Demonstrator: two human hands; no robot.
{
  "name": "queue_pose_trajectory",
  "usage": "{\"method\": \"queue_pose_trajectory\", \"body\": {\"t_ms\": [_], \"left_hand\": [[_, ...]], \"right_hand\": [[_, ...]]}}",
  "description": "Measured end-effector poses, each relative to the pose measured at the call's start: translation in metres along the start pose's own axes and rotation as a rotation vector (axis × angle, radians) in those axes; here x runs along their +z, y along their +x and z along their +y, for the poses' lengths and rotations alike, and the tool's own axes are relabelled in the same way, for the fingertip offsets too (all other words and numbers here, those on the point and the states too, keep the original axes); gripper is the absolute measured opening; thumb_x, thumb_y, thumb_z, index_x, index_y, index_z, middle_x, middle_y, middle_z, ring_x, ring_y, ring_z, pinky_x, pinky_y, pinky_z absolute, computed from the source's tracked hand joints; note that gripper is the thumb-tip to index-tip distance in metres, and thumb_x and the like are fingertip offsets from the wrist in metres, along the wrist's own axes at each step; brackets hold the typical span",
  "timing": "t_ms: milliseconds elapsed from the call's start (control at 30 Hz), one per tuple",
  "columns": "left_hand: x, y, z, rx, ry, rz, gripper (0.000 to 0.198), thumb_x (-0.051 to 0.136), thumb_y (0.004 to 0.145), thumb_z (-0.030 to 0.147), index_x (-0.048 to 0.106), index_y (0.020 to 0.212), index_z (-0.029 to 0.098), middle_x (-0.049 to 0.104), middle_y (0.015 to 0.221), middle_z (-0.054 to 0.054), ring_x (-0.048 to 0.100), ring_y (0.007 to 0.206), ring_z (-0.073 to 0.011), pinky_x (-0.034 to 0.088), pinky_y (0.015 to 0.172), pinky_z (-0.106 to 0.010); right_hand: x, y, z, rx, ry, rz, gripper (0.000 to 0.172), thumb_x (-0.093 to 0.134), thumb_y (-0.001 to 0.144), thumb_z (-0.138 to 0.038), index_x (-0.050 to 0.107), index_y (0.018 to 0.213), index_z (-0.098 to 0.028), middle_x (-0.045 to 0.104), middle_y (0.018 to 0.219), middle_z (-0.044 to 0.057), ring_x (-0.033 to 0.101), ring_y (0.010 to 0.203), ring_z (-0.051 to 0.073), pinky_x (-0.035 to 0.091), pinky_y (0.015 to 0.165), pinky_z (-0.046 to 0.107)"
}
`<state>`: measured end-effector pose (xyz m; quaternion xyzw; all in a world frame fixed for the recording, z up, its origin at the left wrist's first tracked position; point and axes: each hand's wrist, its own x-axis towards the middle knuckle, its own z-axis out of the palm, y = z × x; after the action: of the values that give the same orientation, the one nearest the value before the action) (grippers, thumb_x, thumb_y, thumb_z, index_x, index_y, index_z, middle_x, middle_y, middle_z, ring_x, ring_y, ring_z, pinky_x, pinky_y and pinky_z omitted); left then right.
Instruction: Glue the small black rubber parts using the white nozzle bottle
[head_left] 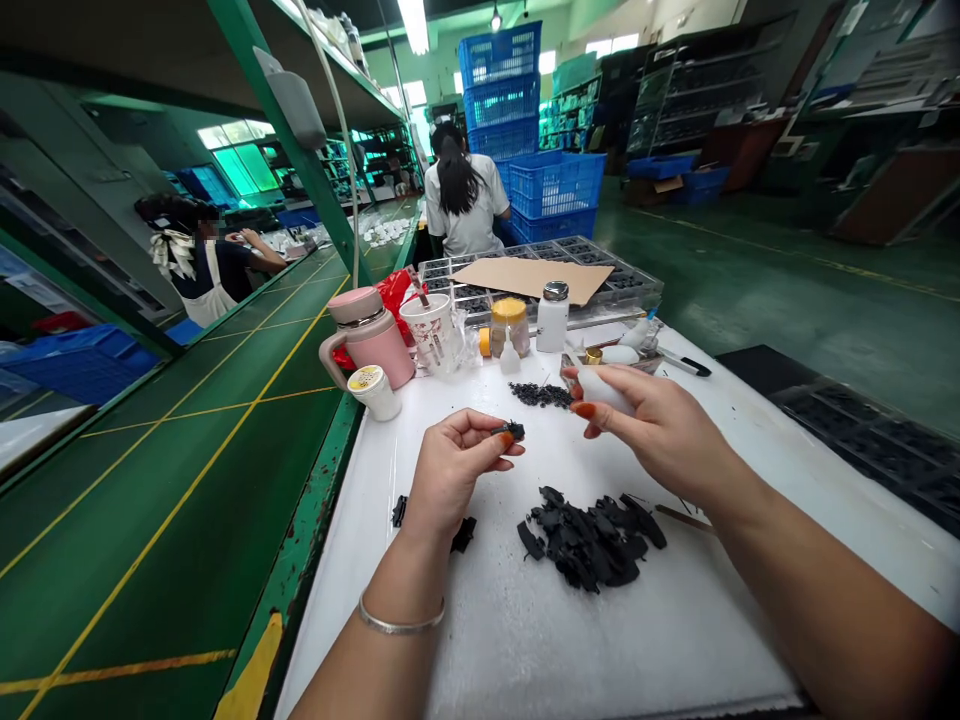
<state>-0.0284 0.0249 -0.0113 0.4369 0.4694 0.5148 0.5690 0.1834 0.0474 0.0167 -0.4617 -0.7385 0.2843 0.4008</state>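
Left hand (452, 462) pinches a black part (514, 430), right hand (667, 425) a white bottle (604, 391); slackness risks drops within the edges of the desk (525, 650).

Left bare-handed grip with orange-varnished nails (454, 460): thumb and forefinger pinch, other fingers curl loosely; bare left forearm (390, 585) rises from the lower edge. Right bare-handed grip, likewise varnished (664, 425): fingers curl opposite thumb; bare right forearm (814, 565) slants in from lower right.
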Motion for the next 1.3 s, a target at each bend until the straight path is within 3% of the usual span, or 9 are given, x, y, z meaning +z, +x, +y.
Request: {"method": "queue_pose_trajectory", "body": {"t_ms": [100,200,333,533,833,1300], "left_hand": [[0.002,-0.001,0.0,0.055,0.068,0.039,0.022,0.076,0.069,0.025,0.063,0.083,0.012,0.073,0.078,-0.007,0.071,0.074,-0.0182,0.053,0.059,-0.021],[0.006,-0.002,0.001,0.105,0.121,0.066,0.02,0.074,0.069,0.023,0.063,0.082,0.012,0.072,0.077,-0.006,0.071,0.073,-0.0179,0.054,0.059,-0.022],[0.008,-0.003,0.0,0.133,0.155,0.08,0.018,0.072,0.07,0.022,0.063,0.082,0.013,0.072,0.077,-0.006,0.07,0.074,-0.0176,0.055,0.061,-0.024],[0.008,-0.004,-0.001,0.16,0.199,0.095,0.015,0.071,0.07,0.021,0.065,0.082,0.013,0.071,0.078,-0.006,0.07,0.075,-0.0183,0.056,0.062,-0.025],[0.009,-0.005,-0.001,0.174,0.208,0.104,0.015,0.072,0.069,0.021,0.066,0.08,0.014,0.072,0.077,-0.005,0.07,0.075,-0.0188,0.056,0.063,-0.026],[0.008,-0.006,-0.003,0.192,0.243,0.097,0.015,0.072,0.07,0.022,0.065,0.081,0.014,0.071,0.078,-0.006,0.07,0.075,-0.019,0.057,0.065,-0.028]], "right_hand": [[-0.006,0.0,0.005,0.055,0.106,-0.053,0.04,0.056,0.09,-0.044,0.057,0.123,-0.022,0.068,0.082,0.004,0.062,0.059,0.015,0.052,0.057,0.029],[-0.01,0.0,0.003,0.108,0.229,-0.04,0.037,0.061,0.086,-0.046,0.053,0.113,-0.021,0.069,0.084,0.004,0.064,0.065,0.016,0.048,0.048,0.025],[-0.011,-0.002,-0.005,0.108,0.297,0.12,0.033,0.076,0.073,-0.04,0.055,0.087,-0.019,0.07,0.091,0.007,0.066,0.065,0.018,0.043,0.042,0.021],[-0.007,-0.003,0.001,0.066,0.333,0.327,0.028,0.082,0.065,-0.036,0.069,0.08,-0.017,0.065,0.071,0.003,0.057,0.057,0.013,0.042,0.046,0.024],[0.003,-0.004,0.006,0.004,0.361,0.276,0.024,0.07,0.079,-0.045,0.07,0.081,-0.021,0.063,0.072,0.003,0.052,0.059,0.014,0.037,0.049,0.027],[0.005,-0.007,0.001,-0.025,0.315,0.261,0.025,0.071,0.078,-0.044,0.07,0.081,-0.02,0.062,0.07,0.002,0.049,0.059,0.013,0.037,0.051,0.026]]}}
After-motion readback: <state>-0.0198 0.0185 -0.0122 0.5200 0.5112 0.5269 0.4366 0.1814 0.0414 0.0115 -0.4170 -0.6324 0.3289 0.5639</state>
